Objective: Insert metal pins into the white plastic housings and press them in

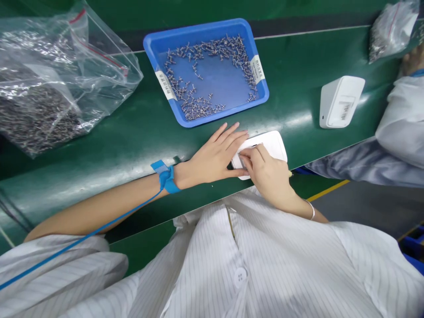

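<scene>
A white plastic housing (273, 143) lies on the green belt (139, 128) near its front edge. My left hand (217, 154) rests against the housing's left side with fingers stretched flat, steadying it. My right hand (265, 170) sits on the housing's near end, fingers pinched together on something I cannot make out. A blue strap (166, 177) with a blue cord is on my left wrist. Just beyond my hands stands a blue tray (261, 95) holding several small metal pins (198, 108).
A large clear bag (49, 84) of metal pins lies at the left. A second white housing (339, 101) stands on the belt to the right. A co-worker's white sleeve (402, 128) and another bag (391, 28) are at the right edge.
</scene>
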`<state>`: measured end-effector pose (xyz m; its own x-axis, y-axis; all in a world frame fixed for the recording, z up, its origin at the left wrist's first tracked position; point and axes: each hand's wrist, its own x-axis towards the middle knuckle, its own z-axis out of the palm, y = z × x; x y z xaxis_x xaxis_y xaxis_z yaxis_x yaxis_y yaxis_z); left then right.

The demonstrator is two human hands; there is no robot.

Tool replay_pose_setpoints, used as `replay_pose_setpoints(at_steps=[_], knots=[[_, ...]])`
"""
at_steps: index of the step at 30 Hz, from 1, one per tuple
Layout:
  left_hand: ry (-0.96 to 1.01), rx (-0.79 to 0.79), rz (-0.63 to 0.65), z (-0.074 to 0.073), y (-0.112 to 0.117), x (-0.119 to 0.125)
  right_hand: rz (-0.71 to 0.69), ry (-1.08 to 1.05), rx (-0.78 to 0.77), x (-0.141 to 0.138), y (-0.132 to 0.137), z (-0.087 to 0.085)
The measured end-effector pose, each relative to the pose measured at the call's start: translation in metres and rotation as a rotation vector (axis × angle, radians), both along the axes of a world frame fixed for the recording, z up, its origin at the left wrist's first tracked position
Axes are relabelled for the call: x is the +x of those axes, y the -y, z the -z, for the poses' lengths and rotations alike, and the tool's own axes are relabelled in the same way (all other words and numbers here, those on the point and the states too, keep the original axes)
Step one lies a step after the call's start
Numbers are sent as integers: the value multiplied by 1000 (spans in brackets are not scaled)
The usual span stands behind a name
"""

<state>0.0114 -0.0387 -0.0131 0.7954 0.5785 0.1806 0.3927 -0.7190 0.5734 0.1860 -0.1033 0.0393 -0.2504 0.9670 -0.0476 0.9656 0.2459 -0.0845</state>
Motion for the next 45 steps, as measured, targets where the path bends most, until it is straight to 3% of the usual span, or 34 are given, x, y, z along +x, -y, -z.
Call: replay_pose_setpoints(at_steps=[11, 20, 33, 45], knots=[[-6, -11, -1, -2, 0, 0, 116, -32, -69, -4, -7, -5], [3, -36, 0, -3, 1, 0, 62, -76, -144, 1, -13, -9], [-28, 12, -2, -1, 1, 1, -56, -54, 57, 3, -7, -5], [7, -10, 6, -1, 1, 1, 8, 26, -119, -1, -10, -8]])
